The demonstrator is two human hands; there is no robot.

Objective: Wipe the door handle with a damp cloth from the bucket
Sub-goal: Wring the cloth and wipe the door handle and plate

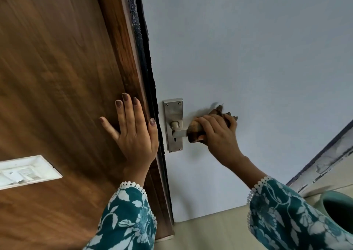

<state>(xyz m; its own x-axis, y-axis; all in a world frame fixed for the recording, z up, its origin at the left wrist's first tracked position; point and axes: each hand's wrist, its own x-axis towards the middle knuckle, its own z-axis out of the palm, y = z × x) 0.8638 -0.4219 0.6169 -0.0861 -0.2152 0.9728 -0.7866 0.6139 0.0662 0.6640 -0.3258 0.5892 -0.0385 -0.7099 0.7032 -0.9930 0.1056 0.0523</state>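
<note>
my r hand (219,133) is clamped round the cloth (196,131), which is wrapped on the lever (180,133) of the door handle. the lever's long axis runs sideways from the plate (173,124) out toward my r hand, so the wipe has to travel along that line, in toward the plate or out off the free end. cloth sits about mid-lever, a short bare stretch left betw it & the plate. r hand is the one on it. l hand (133,129) lies flat w/ fingers spread on the wood panel (57,68), beside the dark door edge (147,68), holding nothing. room: white door (248,49) is bare above, below & right of my grip, plenty of space to slide. plate & spindle block the inner end. bucket (338,209) is low right, near my r sleeve, well apart from the handle.
</note>
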